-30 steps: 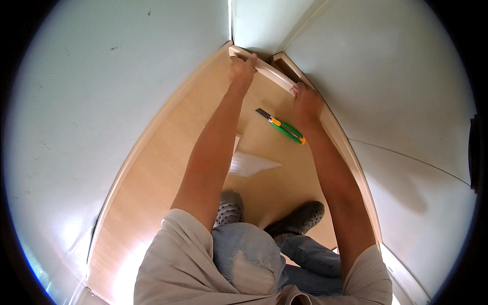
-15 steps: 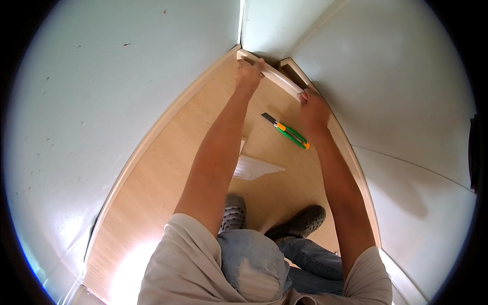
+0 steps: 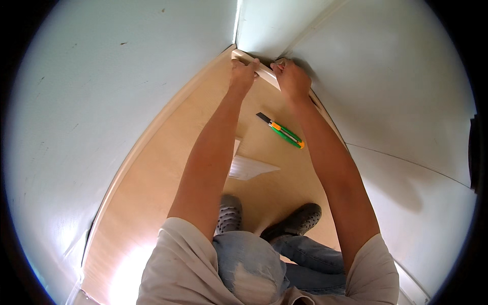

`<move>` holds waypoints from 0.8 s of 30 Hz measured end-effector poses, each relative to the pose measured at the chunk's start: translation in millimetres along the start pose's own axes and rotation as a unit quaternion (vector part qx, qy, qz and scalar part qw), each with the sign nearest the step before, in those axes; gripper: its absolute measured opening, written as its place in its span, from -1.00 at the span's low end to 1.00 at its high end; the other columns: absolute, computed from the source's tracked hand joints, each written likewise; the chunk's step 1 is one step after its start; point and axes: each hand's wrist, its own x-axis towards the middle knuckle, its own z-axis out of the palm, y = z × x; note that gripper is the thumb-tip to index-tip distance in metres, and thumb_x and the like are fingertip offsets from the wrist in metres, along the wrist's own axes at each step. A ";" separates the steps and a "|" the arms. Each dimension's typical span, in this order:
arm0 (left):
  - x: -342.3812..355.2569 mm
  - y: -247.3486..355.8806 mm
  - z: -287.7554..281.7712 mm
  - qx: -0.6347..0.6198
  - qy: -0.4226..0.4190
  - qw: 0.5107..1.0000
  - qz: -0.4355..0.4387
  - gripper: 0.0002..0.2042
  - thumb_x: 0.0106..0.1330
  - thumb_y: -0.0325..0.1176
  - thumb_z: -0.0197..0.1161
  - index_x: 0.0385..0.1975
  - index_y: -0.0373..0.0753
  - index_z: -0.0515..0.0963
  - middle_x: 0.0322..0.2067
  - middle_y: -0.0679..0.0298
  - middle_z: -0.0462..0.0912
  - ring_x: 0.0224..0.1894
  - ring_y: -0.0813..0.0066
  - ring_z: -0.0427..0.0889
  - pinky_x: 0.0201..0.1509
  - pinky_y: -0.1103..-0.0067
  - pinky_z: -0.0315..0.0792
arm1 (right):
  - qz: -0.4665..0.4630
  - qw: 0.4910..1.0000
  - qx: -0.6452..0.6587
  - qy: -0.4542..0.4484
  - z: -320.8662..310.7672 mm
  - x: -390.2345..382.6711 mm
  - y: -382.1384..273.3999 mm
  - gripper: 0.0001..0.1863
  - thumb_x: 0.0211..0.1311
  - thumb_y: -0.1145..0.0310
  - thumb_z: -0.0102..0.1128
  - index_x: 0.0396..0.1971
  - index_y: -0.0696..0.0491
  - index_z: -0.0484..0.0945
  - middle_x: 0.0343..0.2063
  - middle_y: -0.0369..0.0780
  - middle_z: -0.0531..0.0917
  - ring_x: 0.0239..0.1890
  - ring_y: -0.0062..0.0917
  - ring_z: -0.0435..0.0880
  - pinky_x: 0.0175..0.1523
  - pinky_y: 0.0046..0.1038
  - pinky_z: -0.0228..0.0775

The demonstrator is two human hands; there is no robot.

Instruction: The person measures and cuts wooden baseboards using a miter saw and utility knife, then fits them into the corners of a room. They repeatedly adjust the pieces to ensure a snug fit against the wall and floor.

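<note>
A pale wooden baseboard strip (image 3: pixel 268 77) lies across the far corner, between the left and right walls. My left hand (image 3: pixel 245 73) is closed around its left part, thumb on the far side. My right hand (image 3: pixel 294 80) has its fingers pinched together just behind the strip, by the end of the right wall's baseboard. What those fingers hold, if anything, is hidden. The strip's right end is partly covered by this hand. A green and yellow utility knife (image 3: pixel 285 136) with its dark blade out lies on the floor between my forearms.
A white ridged offcut (image 3: pixel 251 168) lies on the wood-look floor (image 3: pixel 178 162) beside my left forearm. Baseboard (image 3: pixel 152 127) runs along the left wall. Pale walls close in on both sides. My two dark clogs (image 3: pixel 295 223) stand on the floor near my knees.
My right hand has let go of the strip's right end and moved left and away from me, toward the corner behind the strip. My left hand keeps its hold.
</note>
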 end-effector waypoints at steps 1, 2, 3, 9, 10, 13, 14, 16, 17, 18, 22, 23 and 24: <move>0.8 -0.8 -2.4 0.000 -0.004 1.000 0.001 -0.54 0.25 -0.30 0.34 -0.11 -0.46 0.23 -0.38 0.10 0.54 -0.48 0.47 0.55 -0.49 0.53 0.53 | 0.007 1.000 -0.007 -0.025 0.2 1.6 -8.2 -0.67 0.23 -0.04 0.16 -0.27 -0.09 0.66 -0.39 -0.16 0.72 -0.30 -0.20 0.71 -0.21 -0.20 0.54; -0.2 -0.6 -1.0 -0.004 -0.004 1.000 0.006 -0.49 0.25 -0.26 0.33 -0.06 -0.48 0.22 -0.32 0.06 0.55 -0.47 0.45 0.59 -0.44 0.54 0.56 | 0.032 0.999 -0.010 -0.031 3.9 3.8 -9.6 -0.65 0.24 -0.06 0.14 -0.27 -0.09 0.67 -0.38 -0.16 0.72 -0.28 -0.20 0.71 -0.20 -0.19 0.54; -2.0 -0.4 -0.5 -0.007 -0.004 1.000 0.012 -0.45 0.25 -0.23 0.33 -0.01 -0.50 0.21 -0.27 0.02 0.57 -0.45 0.43 0.62 -0.39 0.54 0.59 | 0.056 0.998 -0.012 -0.037 10.0 6.6 -9.7 -0.63 0.25 -0.08 0.12 -0.27 -0.10 0.68 -0.36 -0.16 0.73 -0.27 -0.21 0.71 -0.18 -0.18 0.54; -29.8 -7.6 -45.0 0.474 0.005 0.854 0.215 -0.52 0.29 -0.19 0.25 0.09 -0.35 0.35 -0.01 -0.07 0.51 -0.13 0.27 0.63 -0.10 0.42 0.55 | 0.098 0.995 -0.011 0.005 28.0 10.0 -10.6 -0.61 0.26 -0.12 0.09 -0.31 -0.12 0.69 -0.35 -0.16 0.73 -0.25 -0.21 0.72 -0.17 -0.17 0.54; -46.7 -16.1 -60.3 0.639 0.013 0.696 0.328 -0.56 0.30 -0.19 0.22 0.09 -0.30 0.38 0.04 -0.08 0.49 -0.05 0.23 0.61 -0.03 0.39 0.53 | 0.113 0.993 -0.016 0.004 24.9 9.4 -8.5 -0.61 0.26 -0.12 0.09 -0.31 -0.12 0.69 -0.35 -0.17 0.73 -0.25 -0.21 0.72 -0.17 -0.17 0.54; -137.7 -16.1 -155.1 0.492 0.102 0.842 0.198 -0.61 0.36 -0.23 0.16 0.15 -0.17 0.44 0.16 0.05 0.45 0.20 0.04 0.40 0.30 0.23 0.28 | 0.109 0.994 0.005 0.003 20.1 4.5 -15.4 -0.61 0.27 -0.12 0.07 -0.34 -0.13 0.68 -0.37 -0.18 0.73 -0.28 -0.21 0.71 -0.20 -0.17 0.53; -168.8 -39.0 -214.3 0.572 0.162 0.779 0.197 -0.61 0.38 -0.22 0.14 0.16 -0.18 0.43 0.18 0.06 0.44 0.25 0.06 0.36 0.33 0.25 0.25 | 0.103 0.995 0.017 -0.001 21.0 0.7 -24.9 -0.61 0.27 -0.12 0.07 -0.34 -0.13 0.68 -0.38 -0.18 0.73 -0.29 -0.21 0.71 -0.20 -0.16 0.52; -233.0 -53.4 -302.8 0.692 0.213 0.644 0.248 -0.60 0.40 -0.23 0.15 0.18 -0.21 0.42 0.16 0.08 0.46 0.27 0.11 0.34 0.34 0.28 0.25 | 0.109 0.994 -0.004 0.004 26.7 5.5 -16.7 -0.59 0.26 -0.14 0.08 -0.35 -0.12 0.68 -0.38 -0.17 0.73 -0.29 -0.20 0.71 -0.20 -0.18 0.55; -256.5 -56.1 -331.0 0.634 0.320 0.687 0.154 -0.61 0.38 -0.24 0.18 0.15 -0.23 0.43 0.11 0.08 0.48 0.23 0.14 0.38 0.30 0.28 0.31 | 0.113 0.993 -0.016 0.008 29.0 6.6 -12.8 -0.58 0.26 -0.15 0.08 -0.35 -0.11 0.69 -0.39 -0.16 0.73 -0.29 -0.19 0.72 -0.20 -0.19 0.56; -277.0 -52.3 -353.7 0.643 0.358 0.647 0.198 -0.60 0.37 -0.21 0.21 0.11 -0.27 0.45 0.05 0.07 0.50 0.18 0.13 0.41 0.25 0.27 0.37 | 0.108 0.994 -0.017 0.013 30.0 5.1 -11.0 -0.59 0.26 -0.14 0.09 -0.36 -0.11 0.69 -0.41 -0.16 0.72 -0.31 -0.20 0.72 -0.22 -0.19 0.56; -298.7 -32.4 -387.3 0.705 0.425 0.545 0.159 -0.56 0.31 -0.13 0.26 0.01 -0.35 0.48 0.01 0.06 0.52 0.10 0.05 0.43 0.16 0.22 0.41 | 0.086 0.995 -0.022 0.039 29.8 6.2 -7.0 -0.59 0.24 -0.13 0.12 -0.40 -0.09 0.69 -0.48 -0.16 0.71 -0.38 -0.20 0.71 -0.28 -0.19 0.56; -296.6 -30.2 -386.2 0.698 0.439 0.548 0.139 -0.56 0.29 -0.12 0.27 -0.02 -0.35 0.50 -0.01 0.06 0.53 0.08 0.04 0.44 0.13 0.21 0.42 | 0.080 0.996 -0.022 0.045 30.1 6.8 -8.1 -0.59 0.23 -0.13 0.13 -0.41 -0.09 0.69 -0.49 -0.16 0.71 -0.40 -0.20 0.71 -0.29 -0.19 0.56; -294.7 -27.7 -385.4 0.679 0.455 0.561 0.133 -0.58 0.28 -0.11 0.28 -0.05 -0.35 0.51 -0.04 0.05 0.53 0.06 0.03 0.44 0.11 0.21 0.42 | 0.075 0.996 -0.025 0.049 30.4 6.1 -8.6 -0.60 0.24 -0.11 0.14 -0.44 -0.06 0.67 -0.51 -0.16 0.70 -0.41 -0.21 0.71 -0.32 -0.20 0.56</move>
